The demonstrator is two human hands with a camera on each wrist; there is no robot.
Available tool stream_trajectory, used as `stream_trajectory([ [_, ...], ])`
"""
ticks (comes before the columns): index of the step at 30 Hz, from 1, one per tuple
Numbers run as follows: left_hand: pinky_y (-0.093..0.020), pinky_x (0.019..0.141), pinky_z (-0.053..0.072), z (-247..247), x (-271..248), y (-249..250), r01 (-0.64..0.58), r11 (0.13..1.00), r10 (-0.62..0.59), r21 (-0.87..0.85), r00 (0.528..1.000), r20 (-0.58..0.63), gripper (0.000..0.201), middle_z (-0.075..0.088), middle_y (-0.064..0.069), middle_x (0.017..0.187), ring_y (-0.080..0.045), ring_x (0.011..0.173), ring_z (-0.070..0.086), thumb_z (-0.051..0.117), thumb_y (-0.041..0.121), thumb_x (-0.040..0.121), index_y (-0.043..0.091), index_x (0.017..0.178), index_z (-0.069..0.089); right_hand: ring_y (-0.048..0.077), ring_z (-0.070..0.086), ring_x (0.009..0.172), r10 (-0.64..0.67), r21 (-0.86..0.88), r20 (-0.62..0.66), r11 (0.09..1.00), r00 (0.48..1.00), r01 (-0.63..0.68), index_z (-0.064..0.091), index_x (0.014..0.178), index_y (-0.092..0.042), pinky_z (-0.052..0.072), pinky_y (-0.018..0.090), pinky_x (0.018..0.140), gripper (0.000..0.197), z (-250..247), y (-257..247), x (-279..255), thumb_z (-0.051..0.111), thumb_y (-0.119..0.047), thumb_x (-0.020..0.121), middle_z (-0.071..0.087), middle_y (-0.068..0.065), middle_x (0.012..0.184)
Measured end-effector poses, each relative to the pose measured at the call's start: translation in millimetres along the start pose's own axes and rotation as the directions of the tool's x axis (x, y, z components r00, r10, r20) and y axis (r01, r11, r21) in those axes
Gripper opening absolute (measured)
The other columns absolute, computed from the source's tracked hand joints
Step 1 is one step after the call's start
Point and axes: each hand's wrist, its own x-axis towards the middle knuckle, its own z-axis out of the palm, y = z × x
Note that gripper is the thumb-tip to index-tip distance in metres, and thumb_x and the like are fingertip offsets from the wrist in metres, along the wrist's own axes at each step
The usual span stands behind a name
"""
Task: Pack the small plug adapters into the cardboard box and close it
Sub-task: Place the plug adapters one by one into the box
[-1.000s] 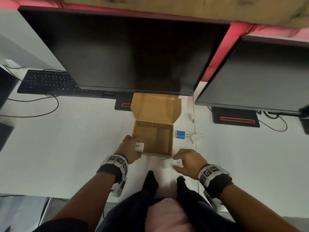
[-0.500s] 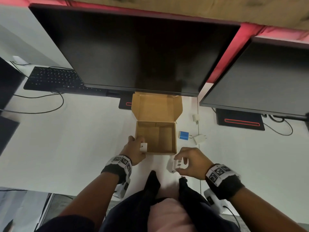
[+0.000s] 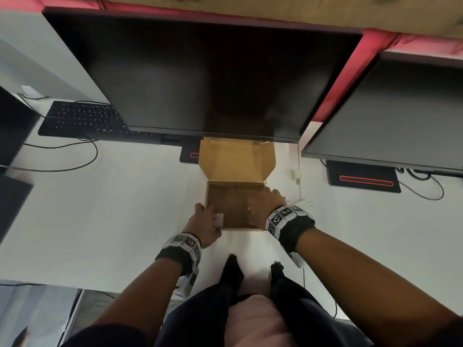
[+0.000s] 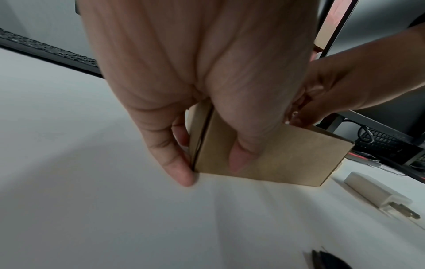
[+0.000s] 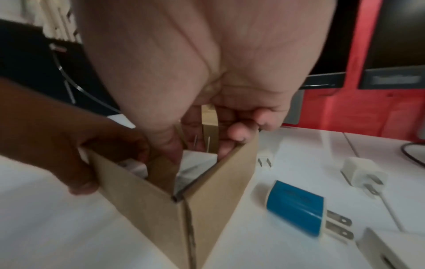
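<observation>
The open cardboard box stands on the white desk with its lid raised at the back. My left hand grips its near-left corner, thumb on the front wall. My right hand reaches into the box's right side and holds a white adapter, prongs up. Another white adapter lies inside by the left wall. To the right of the box, a blue adapter, a white adapter and a small white one lie on the desk.
Two dark monitors overhang the desk just behind the box. A black keyboard and cables sit at the far left. Monitor bases stand behind. One more white adapter lies near the desk's front right.
My right hand picked a white adapter up from the desk in front of the box and carried it into the box's right side. My left hand stayed on the corner.
</observation>
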Motion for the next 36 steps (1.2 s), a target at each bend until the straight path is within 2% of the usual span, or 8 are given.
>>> stream_trajectory([
  [4, -0.036, 0.079, 0.048, 1, 1, 0, 0.013, 1.0, -0.013, -0.005, 1.0, -0.004, 0.046, 0.034, -0.006, 0.113, -0.03, 0.078, 0.052, 0.07, 0.023, 0.081, 0.018, 0.118, 0.043, 0.031, 0.041, 0.117, 0.031, -0.191, 0.022, 0.981, 0.999, -0.026, 0.067, 0.103, -0.02, 0.04, 0.042, 0.093, 0.018, 7, -2, 11, 0.059, -0.02, 0.086, 0.049, 0.008, 0.126],
  [10, -0.036, 0.081, 0.049, 4, 1, 0, 0.008, 1.0, -0.008, -0.001, 1.0, -0.025, 0.049, 0.034, -0.007, 0.115, -0.031, 0.079, 0.053, 0.07, 0.022, 0.08, 0.021, 0.121, 0.044, 0.028, 0.037, 0.115, 0.019, -0.245, -0.021, 0.969, 1.0, -0.023, 0.066, 0.086, -0.022, 0.031, 0.043, 0.087, 0.009, 27, 8, -3, 0.057, -0.021, 0.086, 0.062, -0.004, 0.089],
  [13, -0.036, 0.083, 0.049, 6, 1, 2, 0.01, 1.0, -0.01, -0.005, 1.0, -0.028, 0.051, 0.034, -0.006, 0.115, -0.031, 0.082, 0.053, 0.069, 0.022, 0.079, 0.023, 0.124, 0.045, 0.027, 0.036, 0.106, -0.01, -0.217, -0.026, 0.976, 1.0, 0.005, 0.068, 0.085, -0.027, 0.029, 0.045, 0.084, 0.012, 38, 11, -9, 0.057, -0.022, 0.082, 0.06, -0.004, 0.094],
  [17, -0.041, 0.084, 0.053, 8, 0, 2, 0.009, 1.0, -0.01, -0.02, 0.999, -0.045, 0.045, 0.035, -0.006, 0.112, -0.035, 0.083, 0.059, 0.07, 0.022, 0.076, 0.025, 0.115, 0.046, 0.032, 0.039, 0.104, -0.103, 0.013, -0.227, 0.994, 0.968, 0.109, 0.064, 0.113, -0.023, 0.038, 0.045, 0.087, 0.026, 48, 32, -23, 0.057, -0.026, 0.088, 0.044, 0.009, 0.125],
  [20, -0.041, 0.084, 0.053, 9, 0, 2, 0.012, 1.0, -0.013, -0.026, 0.999, -0.053, 0.046, 0.035, -0.006, 0.111, -0.035, 0.083, 0.059, 0.07, 0.021, 0.076, 0.025, 0.114, 0.046, 0.029, 0.044, 0.109, 0.121, 0.33, -0.421, 0.944, 0.899, 0.028, 0.058, 0.12, -0.023, 0.042, 0.044, 0.091, 0.03, 55, 62, -34, 0.057, -0.025, 0.09, 0.047, 0.01, 0.125],
  [23, -0.04, 0.085, 0.053, 8, -1, 2, 0.014, 0.999, -0.015, -0.033, 0.998, -0.053, 0.046, 0.035, -0.005, 0.112, -0.031, 0.083, 0.057, 0.071, 0.021, 0.076, 0.025, 0.114, 0.046, 0.032, 0.045, 0.118, 0.515, 0.573, -0.27, 0.765, 0.814, -0.294, 0.056, 0.122, -0.023, 0.045, 0.047, 0.097, 0.032, 60, 98, -35, 0.057, -0.036, 0.093, 0.044, 0.013, 0.13],
  [26, -0.038, 0.083, 0.052, 8, 0, 2, 0.016, 0.999, -0.018, -0.031, 0.999, -0.045, 0.046, 0.035, -0.005, 0.112, -0.03, 0.083, 0.056, 0.07, 0.021, 0.076, 0.026, 0.114, 0.045, 0.036, 0.049, 0.116, 0.554, 0.4, -0.017, 0.767, 0.832, -0.503, 0.047, 0.129, -0.027, 0.05, 0.051, 0.094, 0.046, 71, 120, -36, 0.055, -0.052, 0.091, 0.043, 0.014, 0.131],
  [36, -0.037, 0.084, 0.051, 9, 0, 0, 0.008, 0.999, -0.01, -0.042, 0.999, -0.047, 0.047, 0.035, -0.005, 0.112, -0.028, 0.082, 0.053, 0.071, 0.021, 0.078, 0.026, 0.117, 0.046, 0.033, 0.064, 0.098, 0.452, 0.442, -0.002, 0.8, 0.892, -0.404, 0.06, 0.125, -0.02, 0.05, 0.036, 0.09, 0.031, 73, 104, -30, 0.052, -0.032, 0.097, 0.047, 0.014, 0.129],
])
